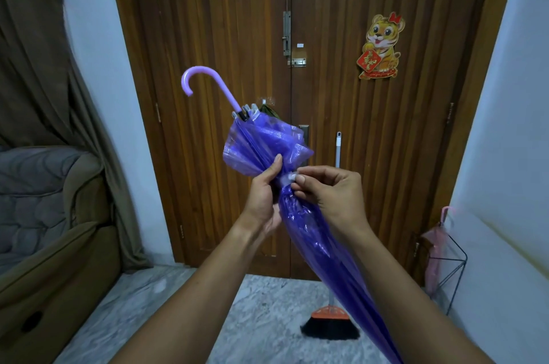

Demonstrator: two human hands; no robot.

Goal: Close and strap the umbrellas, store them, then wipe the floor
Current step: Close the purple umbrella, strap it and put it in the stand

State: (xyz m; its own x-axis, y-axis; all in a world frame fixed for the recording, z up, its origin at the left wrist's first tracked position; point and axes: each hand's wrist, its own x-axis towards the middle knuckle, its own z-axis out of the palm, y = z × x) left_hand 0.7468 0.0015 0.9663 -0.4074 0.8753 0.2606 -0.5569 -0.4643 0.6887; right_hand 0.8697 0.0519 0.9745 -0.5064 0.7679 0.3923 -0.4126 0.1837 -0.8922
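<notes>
A closed purple umbrella slants across the middle of the view, its lilac hooked handle pointing up and left and its tip running off the bottom right. My left hand grips the gathered canopy just below the flared part. My right hand pinches the pale strap wrapped around the canopy at the same spot. A pink umbrella stands in a black wire stand at the right wall.
A wooden double door fills the back, with a tiger sticker on it. A broom with an orange head leans against the door on the marble floor. A brown sofa and curtain are at the left.
</notes>
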